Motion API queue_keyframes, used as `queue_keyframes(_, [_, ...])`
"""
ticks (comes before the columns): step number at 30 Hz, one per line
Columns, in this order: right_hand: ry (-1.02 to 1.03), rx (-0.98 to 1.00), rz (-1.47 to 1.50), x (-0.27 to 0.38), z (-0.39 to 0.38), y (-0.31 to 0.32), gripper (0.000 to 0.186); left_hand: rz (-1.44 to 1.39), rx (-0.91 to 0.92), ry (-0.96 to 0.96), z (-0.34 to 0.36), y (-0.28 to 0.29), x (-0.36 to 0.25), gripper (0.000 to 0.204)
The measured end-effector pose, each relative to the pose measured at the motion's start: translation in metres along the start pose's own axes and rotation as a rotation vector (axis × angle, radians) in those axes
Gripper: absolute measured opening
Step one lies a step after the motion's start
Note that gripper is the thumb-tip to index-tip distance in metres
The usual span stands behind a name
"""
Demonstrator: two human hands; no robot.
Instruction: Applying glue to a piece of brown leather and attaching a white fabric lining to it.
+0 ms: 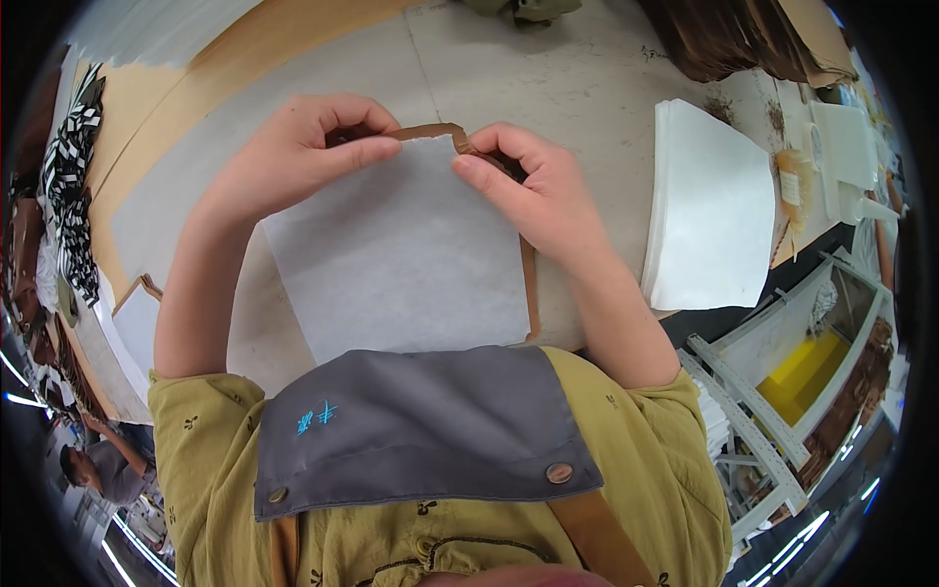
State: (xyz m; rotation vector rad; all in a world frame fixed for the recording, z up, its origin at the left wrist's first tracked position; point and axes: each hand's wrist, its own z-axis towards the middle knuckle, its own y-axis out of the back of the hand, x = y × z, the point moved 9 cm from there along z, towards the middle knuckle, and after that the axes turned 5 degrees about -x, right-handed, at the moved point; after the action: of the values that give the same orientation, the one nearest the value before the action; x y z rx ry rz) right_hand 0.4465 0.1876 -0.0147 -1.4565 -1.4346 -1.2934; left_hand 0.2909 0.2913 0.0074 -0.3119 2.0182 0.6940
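In front of me on the table lies a white sheet over a thin brown piece, whose edge shows along the far and right sides. My left hand is closed on the far edge, left of the corner, its thumb on top and its fingers curled behind. At the far right corner, my right hand pinches the brown edge between thumb and fingers. A narrow brown strip of the border stands bare between the two hands. What kind of material the brown piece is, I cannot tell.
To the right is a stack of white sheets, with a yellowish bottle beyond it. Brown sheets are piled far right. Black-and-white strips hang at left. A metal frame stands beside the table; another person is lower left.
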Motion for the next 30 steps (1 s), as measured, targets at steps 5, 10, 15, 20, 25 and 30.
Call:
queue_keyframes(5, [0.016,-0.006,-0.016,0.002,0.002,0.001,0.020,0.112,-0.045,-0.038,0.002,0.001,0.001,0.014])
queue_keyframes(10, [0.004,0.030,-0.027,0.002,0.001,-0.001,0.021,0.130,-0.105,-0.062,-0.005,-0.001,-0.003,0.016])
queue_keyframes(15, [0.197,0.009,-0.049,0.013,-0.005,-0.005,0.023,0.061,-0.204,-0.054,-0.017,0.001,0.001,0.011])
queue_keyframes(20, [0.664,-0.213,-0.455,0.038,-0.043,0.005,0.019,0.324,-0.315,-0.256,-0.055,0.011,-0.003,0.015])
queue_keyframes(25, [0.829,-0.191,-0.469,0.044,-0.079,0.006,0.035,0.913,-0.637,-0.815,-0.141,-0.021,-0.036,0.020])
queue_keyframes(30, [0.869,-0.267,-0.587,0.033,-0.104,0.002,0.045,1.044,-0.799,-0.992,-0.190,-0.062,-0.032,0.024])
